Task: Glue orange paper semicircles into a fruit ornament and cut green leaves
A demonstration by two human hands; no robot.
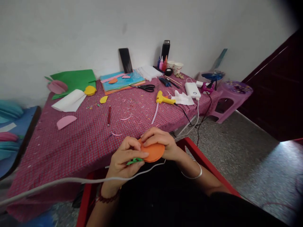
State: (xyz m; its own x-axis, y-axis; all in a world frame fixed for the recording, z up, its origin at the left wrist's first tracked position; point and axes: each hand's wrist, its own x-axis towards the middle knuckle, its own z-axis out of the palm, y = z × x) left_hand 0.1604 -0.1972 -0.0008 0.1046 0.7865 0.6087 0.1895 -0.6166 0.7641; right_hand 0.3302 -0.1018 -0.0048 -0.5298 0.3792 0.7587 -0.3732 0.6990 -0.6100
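Observation:
Above my lap, both hands grip a rounded orange paper cutout [155, 153] that looks to be several layers thick. My left hand [124, 157] pinches its left side between thumb and fingers, and a small green paper piece [134, 161] pokes out under that thumb. Over the top and right edge my right hand [163, 142] is closed, fingertips pressing on the orange face. Whether the green piece is joined to the orange one is hidden by my fingers. On the table beyond lie a yellow glue gun [164, 98], black scissors [146, 87] and a dark red pencil [109, 115].
A white cable [78, 180] crosses in front of my left wrist. Paper scraps litter the checkered tablecloth [94, 135]. A power bank [193, 90], leaning phone [125, 60], paper cups [178, 67] and green sheets [75, 80] stand or lie farther back. A pink stool [224, 101] is at right.

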